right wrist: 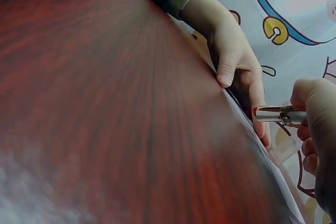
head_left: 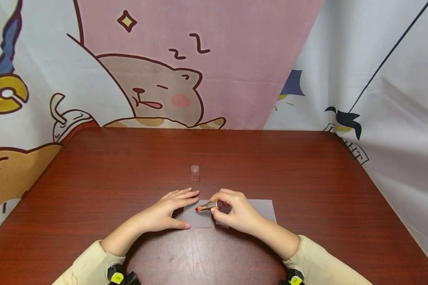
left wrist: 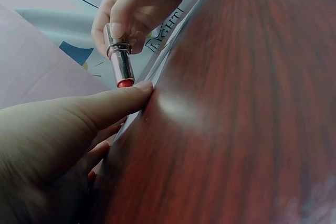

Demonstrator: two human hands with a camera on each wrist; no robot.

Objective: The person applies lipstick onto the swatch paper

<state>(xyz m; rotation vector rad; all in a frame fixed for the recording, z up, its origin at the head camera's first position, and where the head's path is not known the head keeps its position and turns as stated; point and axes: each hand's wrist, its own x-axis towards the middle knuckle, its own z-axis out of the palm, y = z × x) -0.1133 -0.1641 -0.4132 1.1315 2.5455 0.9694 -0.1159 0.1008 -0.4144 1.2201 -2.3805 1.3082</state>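
A lipstick (head_left: 207,206) with a shiny metallic tube and a red tip is pinched between the thumb and fingers of my right hand (head_left: 238,211). Its tip points left, over a sheet of pale paper (head_left: 197,220). On the left end of that paper rests my left hand (head_left: 165,210), fingers straight and spread, thumb at the near edge. In the left wrist view the lipstick (left wrist: 122,64) stands out just beyond the left thumb. The right wrist view shows the lipstick (right wrist: 275,114) near the left fingers; whether its tip touches the paper I cannot tell.
A clear lipstick cap (head_left: 195,173) stands on the brown wooden table (head_left: 128,166) beyond the hands. More pale paper (head_left: 264,208) extends to the right under the right hand. Behind the table hangs a cloth (head_left: 242,59) printed with cartoon animals.
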